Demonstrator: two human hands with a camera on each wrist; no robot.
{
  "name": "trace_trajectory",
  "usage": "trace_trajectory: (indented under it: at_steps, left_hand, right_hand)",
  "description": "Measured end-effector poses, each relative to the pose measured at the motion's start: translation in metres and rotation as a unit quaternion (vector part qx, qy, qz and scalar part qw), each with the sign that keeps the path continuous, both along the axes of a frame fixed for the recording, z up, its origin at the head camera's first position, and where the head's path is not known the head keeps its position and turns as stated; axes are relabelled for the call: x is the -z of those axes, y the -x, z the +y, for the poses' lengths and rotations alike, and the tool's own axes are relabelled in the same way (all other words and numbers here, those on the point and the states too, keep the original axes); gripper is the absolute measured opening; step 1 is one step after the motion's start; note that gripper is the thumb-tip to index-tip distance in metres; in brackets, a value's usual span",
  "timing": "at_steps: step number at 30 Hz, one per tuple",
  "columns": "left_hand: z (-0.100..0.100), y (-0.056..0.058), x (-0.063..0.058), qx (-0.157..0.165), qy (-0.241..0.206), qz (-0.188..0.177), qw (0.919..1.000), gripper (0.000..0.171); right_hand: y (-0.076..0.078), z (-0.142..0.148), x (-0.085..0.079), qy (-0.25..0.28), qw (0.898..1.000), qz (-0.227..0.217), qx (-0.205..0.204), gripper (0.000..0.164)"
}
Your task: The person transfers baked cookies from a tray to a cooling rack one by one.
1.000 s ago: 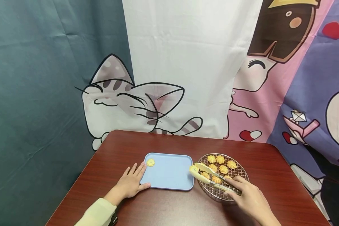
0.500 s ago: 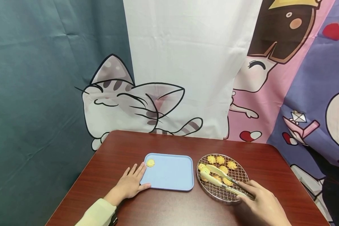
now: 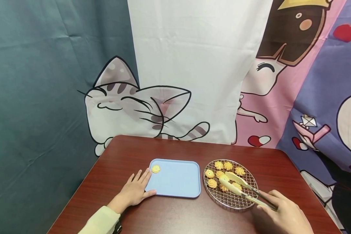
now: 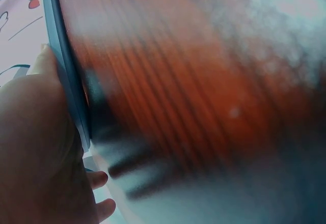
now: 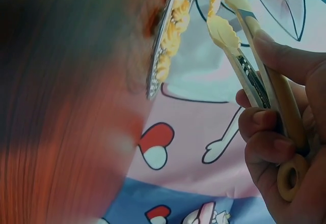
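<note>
My right hand (image 3: 285, 211) grips a pair of tongs (image 3: 248, 191) with pale yellow tips. A piped yellow cookie (image 5: 215, 2) is pinched between those tips, above the round wire rack (image 3: 234, 203) in the head view. Several swirled cookies (image 3: 212, 183) lie on the rack. My left hand (image 3: 134, 190) rests with spread fingers at the left edge of a light blue tray (image 3: 175, 182); its thumb lies along the near left corner. One cookie (image 3: 156, 168) sits in the tray's far left corner.
Everything stands on a dark red wooden table (image 3: 175, 214) with rounded far corners. A printed cloth curtain (image 3: 193, 65) hangs right behind it. The tray and the rack stand side by side, a narrow gap between them.
My right hand has moved right and toward me, carrying the tongs and cookie from the tray-side edge of the rack to over its middle. My left hand and the tray stay put.
</note>
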State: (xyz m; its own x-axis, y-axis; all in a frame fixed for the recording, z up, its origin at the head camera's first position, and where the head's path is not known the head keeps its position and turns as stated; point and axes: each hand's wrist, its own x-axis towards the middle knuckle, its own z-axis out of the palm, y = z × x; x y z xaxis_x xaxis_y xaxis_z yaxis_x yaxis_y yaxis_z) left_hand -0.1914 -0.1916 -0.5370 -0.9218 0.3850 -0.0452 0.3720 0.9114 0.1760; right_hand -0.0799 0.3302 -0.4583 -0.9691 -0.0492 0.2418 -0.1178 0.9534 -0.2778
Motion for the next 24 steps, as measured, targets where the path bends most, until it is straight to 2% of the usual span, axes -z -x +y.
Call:
trace_trajectory:
  at_steps: [6,14,21,24]
  left_hand:
    - [0.0,0.001,0.002,0.001,-0.002,0.003,1.0,0.09]
    - [-0.002,0.001,0.005,0.01,-0.017,0.013,0.9997,0.089]
    - [-0.002,0.002,0.004,0.006,-0.011,0.008,0.9999,0.09]
    - [-0.001,0.002,0.002,0.003,-0.007,0.005,1.0,0.09]
  right_hand:
    - [-0.001,0.012,-0.004,-0.01,0.999,-0.043,0.02,0.051]
    - [-0.003,0.031,-0.005,-0.024,0.999,-0.032,0.03,0.052]
    - [-0.001,0.047,-0.003,-0.025,0.996,-0.069,0.047,0.055]
    - [0.0,0.05,-0.002,-0.029,0.996,-0.069,0.047,0.054]
